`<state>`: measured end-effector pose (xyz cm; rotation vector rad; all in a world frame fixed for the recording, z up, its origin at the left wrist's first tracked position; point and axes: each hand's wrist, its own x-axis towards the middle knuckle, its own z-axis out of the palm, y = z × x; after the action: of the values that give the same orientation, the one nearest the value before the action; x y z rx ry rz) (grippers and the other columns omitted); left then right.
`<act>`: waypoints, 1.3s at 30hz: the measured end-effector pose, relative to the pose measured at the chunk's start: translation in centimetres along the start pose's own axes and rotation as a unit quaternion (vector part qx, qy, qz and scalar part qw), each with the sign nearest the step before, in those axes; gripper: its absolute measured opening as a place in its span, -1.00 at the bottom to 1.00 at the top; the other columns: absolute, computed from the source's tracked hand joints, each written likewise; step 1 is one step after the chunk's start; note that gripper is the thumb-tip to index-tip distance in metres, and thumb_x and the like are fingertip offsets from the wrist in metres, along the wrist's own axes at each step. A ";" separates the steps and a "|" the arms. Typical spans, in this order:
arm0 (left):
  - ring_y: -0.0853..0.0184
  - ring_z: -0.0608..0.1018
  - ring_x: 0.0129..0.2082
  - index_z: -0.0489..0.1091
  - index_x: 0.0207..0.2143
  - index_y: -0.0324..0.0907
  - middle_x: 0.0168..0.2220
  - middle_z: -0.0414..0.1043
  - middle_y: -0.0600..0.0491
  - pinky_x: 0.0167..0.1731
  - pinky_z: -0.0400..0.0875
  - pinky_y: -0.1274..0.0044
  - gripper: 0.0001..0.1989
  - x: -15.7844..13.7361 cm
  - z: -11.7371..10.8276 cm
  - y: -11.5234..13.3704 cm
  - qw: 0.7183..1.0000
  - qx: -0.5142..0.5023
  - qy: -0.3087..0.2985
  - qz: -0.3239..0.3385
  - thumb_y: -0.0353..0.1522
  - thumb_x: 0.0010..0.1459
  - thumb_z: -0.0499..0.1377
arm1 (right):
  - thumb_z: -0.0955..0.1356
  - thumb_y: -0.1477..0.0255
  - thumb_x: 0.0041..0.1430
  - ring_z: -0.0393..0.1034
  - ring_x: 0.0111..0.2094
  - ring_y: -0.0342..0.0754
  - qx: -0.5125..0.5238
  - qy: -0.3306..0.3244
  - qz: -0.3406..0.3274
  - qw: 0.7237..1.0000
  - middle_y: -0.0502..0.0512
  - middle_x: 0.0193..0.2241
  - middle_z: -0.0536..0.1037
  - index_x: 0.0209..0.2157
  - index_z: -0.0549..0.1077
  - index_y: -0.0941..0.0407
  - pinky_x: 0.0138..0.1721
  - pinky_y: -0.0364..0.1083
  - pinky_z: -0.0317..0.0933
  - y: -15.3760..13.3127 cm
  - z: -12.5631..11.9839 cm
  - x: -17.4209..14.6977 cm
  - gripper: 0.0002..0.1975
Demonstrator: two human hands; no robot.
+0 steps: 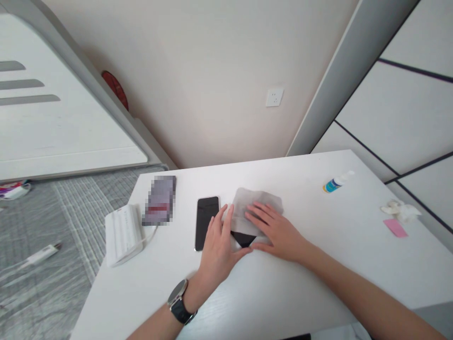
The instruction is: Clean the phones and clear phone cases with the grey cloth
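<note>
A grey cloth point(256, 200) lies spread over a black phone point(243, 238), of which only the near corner shows. My right hand point(274, 226) lies flat on the cloth, fingers apart, pressing it down. My left hand point(219, 245) rests on the table at the covered phone's left edge, its thumb against the near corner. A second black phone point(206, 219) lies face up just left of my left hand. A dark watch point(179, 300) is on my left wrist.
On the white table point(290, 293) are a blurred dark item point(160, 200) and a white power bank with cable point(122, 233) at the left, a small spray bottle point(337, 182) at the far right, and crumpled tissue point(399, 209) with a pink slip point(395, 227). A bed stands left.
</note>
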<state>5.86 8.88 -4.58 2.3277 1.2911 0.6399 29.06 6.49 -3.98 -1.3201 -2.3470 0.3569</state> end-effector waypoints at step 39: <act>-0.13 0.21 0.41 -0.36 0.48 0.10 0.41 0.07 -0.26 0.31 0.20 -0.04 0.31 0.0 0.0 0.0 1.000 0.000 0.000 0.005 -0.24 -0.03 0.52 | 0.31 -0.05 0.33 0.05 0.43 0.14 0.027 -0.071 -0.080 0.994 0.24 0.38 0.30 0.38 0.20 0.16 0.43 0.20 -0.03 -1.1 0.5 0.2 -0.21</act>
<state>5.85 8.90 -4.58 2.3352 1.2796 0.6435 27.92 6.10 -3.87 -1.1049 -2.5230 0.4745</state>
